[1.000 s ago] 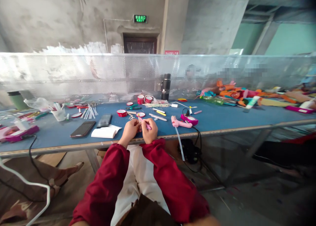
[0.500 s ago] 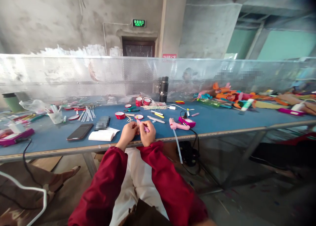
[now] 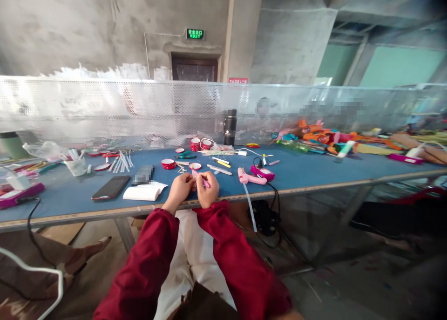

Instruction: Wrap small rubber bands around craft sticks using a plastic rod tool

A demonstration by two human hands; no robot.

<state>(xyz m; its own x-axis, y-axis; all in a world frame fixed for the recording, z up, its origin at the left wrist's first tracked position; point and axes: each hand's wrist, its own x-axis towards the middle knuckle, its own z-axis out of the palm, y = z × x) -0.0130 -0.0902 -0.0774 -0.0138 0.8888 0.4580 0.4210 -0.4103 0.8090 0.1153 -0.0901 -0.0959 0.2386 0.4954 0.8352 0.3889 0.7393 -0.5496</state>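
Observation:
My left hand (image 3: 180,187) and my right hand (image 3: 208,189) meet at the near edge of the blue table (image 3: 307,171). Both are closed in a pinch on a thin pink stick (image 3: 200,178) held between them, its pale end pointing up to the left. Both arms wear dark red sleeves. Just beyond the hands lie a red tape roll (image 3: 168,163) and several white and yellow sticks (image 3: 220,165). A pink glue gun (image 3: 248,178) rests to the right of my right hand.
A black phone (image 3: 110,187) and an open white notebook (image 3: 144,192) lie left of my hands. A black flask (image 3: 230,127) stands at the back by the perforated screen. Colourful craft pieces (image 3: 324,136) are piled at the right. Another person's legs (image 3: 52,264) show low left.
The view has drifted slightly right and the hands sit a little lower left in frame. Both hands stay pinched on the pink stick, turning it slightly.

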